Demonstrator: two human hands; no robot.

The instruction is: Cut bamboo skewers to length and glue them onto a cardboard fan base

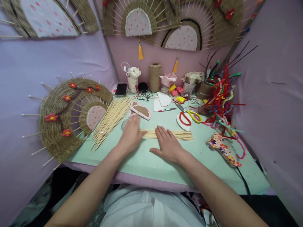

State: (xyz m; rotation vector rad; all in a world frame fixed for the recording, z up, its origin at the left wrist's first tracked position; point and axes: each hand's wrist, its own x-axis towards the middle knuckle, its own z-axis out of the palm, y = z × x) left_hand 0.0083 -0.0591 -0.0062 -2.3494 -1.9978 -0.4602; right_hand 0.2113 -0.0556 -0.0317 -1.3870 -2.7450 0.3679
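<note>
A flat row of thin bamboo sticks (181, 135) lies side by side across the table in front of me. My right hand (169, 143) rests palm down on the middle of the row, fingers stretched out and thumb apart. At the row's left end is my left hand (132, 132), thumb spread toward the sticks and its other fingers foreshortened; nothing shows in its grasp. It partly covers a clear round roll (123, 125), perhaps tape. Just beyond that hand lie brown cardboard pieces edged in pink dotted cloth (142, 110).
Loose sticks (113, 118) lie left, by a twine-wrapped fan (56, 107). Scissors (186, 115), a pen (167, 110) and white paper (163, 99) lie behind the row. A flowered glue gun (223, 148) and colourful pipe cleaners (223, 97) are right; a twine spool (155, 77) stands behind.
</note>
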